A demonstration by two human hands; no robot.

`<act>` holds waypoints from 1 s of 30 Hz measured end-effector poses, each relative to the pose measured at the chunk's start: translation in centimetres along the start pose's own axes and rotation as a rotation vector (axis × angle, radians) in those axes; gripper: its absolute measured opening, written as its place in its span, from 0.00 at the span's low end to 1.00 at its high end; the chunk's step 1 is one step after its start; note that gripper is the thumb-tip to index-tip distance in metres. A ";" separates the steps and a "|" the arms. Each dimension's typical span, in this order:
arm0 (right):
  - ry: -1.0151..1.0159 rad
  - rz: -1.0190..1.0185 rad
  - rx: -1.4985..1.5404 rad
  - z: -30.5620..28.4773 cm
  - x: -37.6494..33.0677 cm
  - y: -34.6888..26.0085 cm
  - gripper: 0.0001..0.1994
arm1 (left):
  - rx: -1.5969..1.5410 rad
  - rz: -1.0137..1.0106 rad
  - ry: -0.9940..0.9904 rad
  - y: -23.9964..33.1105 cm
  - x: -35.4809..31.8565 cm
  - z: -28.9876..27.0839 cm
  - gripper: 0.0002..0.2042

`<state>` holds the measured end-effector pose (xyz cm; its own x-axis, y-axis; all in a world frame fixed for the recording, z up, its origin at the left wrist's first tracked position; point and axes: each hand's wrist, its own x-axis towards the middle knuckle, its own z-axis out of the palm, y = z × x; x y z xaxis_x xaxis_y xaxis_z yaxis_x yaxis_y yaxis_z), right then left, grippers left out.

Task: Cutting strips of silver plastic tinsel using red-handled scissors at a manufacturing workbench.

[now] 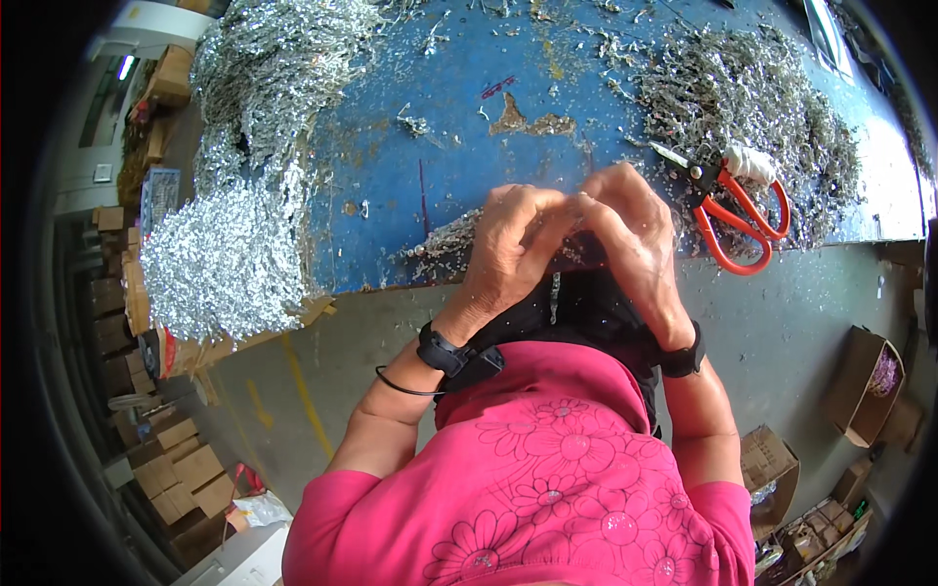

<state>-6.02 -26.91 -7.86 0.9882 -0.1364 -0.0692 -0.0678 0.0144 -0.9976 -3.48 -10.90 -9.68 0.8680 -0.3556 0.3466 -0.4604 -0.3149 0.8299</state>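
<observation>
Both hands are meeting at the centre of the frame, over the near edge of the worn blue surface (440,176). The left hand (508,244) is curling inward with its fingers (532,210) bent narrow and pressed toward the right hand (630,230), whose fingers (611,186) are likewise folded in tight; the fingertips of the two hands are touching or nearly touching. Whatever they are pinching between them is too small and too hidden to make out. A thin strand of silvery metal scrap (440,244) is lying on the surface just left of the left hand, trailing toward it. Orange-handled scissors (728,200) are resting on the surface just right of the right hand, blades pointing to the upper left, one handle loop wrapped in white tape. They are lying at the edge of a loose heap of grey metal trimmings (752,98) in the upper right of the frame. A larger, brighter pile of silvery pieces (234,234) is occupying the left of the frame, spilling over the surface edge. Both wrists are wearing dark bands. Cardboard boxes (865,386) are sitting on the floor at the lower right.
</observation>
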 end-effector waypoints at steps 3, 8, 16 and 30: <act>-0.026 0.032 0.224 -0.2 -0.1 0.5 0.01 | 0.001 0.014 -0.008 -0.1 0.1 0.0 0.05; -0.026 -0.003 0.523 -3.1 1.0 1.0 0.05 | 0.093 0.020 -0.088 -0.4 -0.1 -0.4 0.04; -0.123 -0.151 -0.229 -2.6 -0.4 0.7 0.15 | 0.129 0.070 -0.050 -0.3 0.0 0.0 0.05; -0.067 -0.079 -0.158 -2.0 -0.2 0.3 0.08 | 0.111 0.078 -0.019 -0.3 0.3 -0.1 0.06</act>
<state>-6.57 -28.89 -8.20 0.9979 -0.0647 0.0051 -0.0047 -0.1503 -0.9886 -3.07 -10.80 -9.80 0.8256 -0.3988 0.3991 -0.5450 -0.3809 0.7469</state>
